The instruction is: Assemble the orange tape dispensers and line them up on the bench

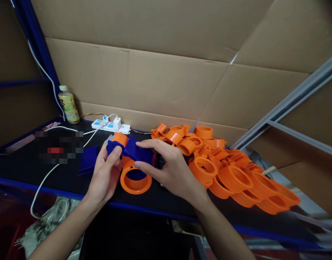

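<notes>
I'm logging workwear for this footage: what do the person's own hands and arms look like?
The left hand and right hand are both ungloved. The left forearm and right forearm are bare as far as the picture shows, with no sleeve, watch, bracelet or marking visible. No rings show, though parts of both hands are hidden.

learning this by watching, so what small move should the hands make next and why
Perhaps the right hand should press the blue part gently while the left hand steadies it: both hands grip it next to the orange ring, and it cannot be seen whether the two are fully joined.
</notes>
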Motion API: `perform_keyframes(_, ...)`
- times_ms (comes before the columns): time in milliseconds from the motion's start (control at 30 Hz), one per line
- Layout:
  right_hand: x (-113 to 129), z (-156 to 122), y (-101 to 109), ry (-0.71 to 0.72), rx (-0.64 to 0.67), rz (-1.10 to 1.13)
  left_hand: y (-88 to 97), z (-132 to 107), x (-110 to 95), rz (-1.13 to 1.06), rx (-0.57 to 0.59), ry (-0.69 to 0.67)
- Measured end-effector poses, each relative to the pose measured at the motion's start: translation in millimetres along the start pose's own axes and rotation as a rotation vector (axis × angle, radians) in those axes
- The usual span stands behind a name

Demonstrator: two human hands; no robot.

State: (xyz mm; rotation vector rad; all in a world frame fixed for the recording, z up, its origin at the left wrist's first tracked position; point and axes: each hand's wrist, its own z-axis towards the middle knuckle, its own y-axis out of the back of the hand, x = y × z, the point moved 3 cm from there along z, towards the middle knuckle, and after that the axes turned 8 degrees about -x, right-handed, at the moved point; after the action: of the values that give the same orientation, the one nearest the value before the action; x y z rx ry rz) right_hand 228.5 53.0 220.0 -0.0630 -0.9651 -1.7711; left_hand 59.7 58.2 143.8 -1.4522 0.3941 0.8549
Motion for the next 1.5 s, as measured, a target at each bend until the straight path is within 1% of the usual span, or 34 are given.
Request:
perform_keyframes(67,0.0,-1.3,-0.8,-0.017,-0.028,-0.009,0.4,-0.1,0.7,0.004,0.018,-0.014)
perform_keyframes(167,-1.2,-2.7,0.2,-0.027,-0.059,0.007,0.2,-2.5,1.9,-0.002,0.026,0.011)
perform_keyframes(333,-4.2,-4.1,3.6,-0.003,-0.063,0.057,-3.1,-7.0,0.5,0.013,0.036,-0.010)
perform_keyframes(433,-6.6,-5.0,2.8,0.002,-0.062,0.043,-5.4,-6.6,-0.2,-0.006,0.030,-0.016)
perform_keyframes(533,-9.7,-5.8,-0.4,-0.028,-0.066,0.014,-6.3,-4.3,1.9,-0.036,0.009,0.025)
perform_keyframes(700,-12.8,-5.5,-2.9,-0.080,-0.036,0.041,-6.4,-1.9,8.3,-0.057,0.008,0.087)
perform_keyframes(1000,-18.3,-8.8,0.2,-0.182,0.012,0.074,-7.6,-4.5,12.2,-0.088,-0.007,0.128)
perform_keyframes(1167,-16.2,-12.2,2.7,-0.218,0.031,0.109,-8.2,-6.8,8.4,-0.016,0.053,0.061)
perform_keyframes(1233,-12.3,-13.8,5.2,-0.237,0.051,0.135,-5.7,-9.0,5.7,0.022,0.068,0.033)
perform_keyframes(1300,-8.2,-15.1,8.1,-0.250,0.060,0.173,-2.3,-11.2,3.6,0.065,0.108,0.003)
perform_keyframes(1400,-4.7,-16.2,9.3,-0.260,0.053,0.249,4.3,-12.3,2.2,0.123,0.159,-0.090)
perform_keyframes(1500,-6.3,-15.9,4.5,-0.304,0.011,0.347,11.6,-10.9,3.3,0.155,0.144,-0.173)
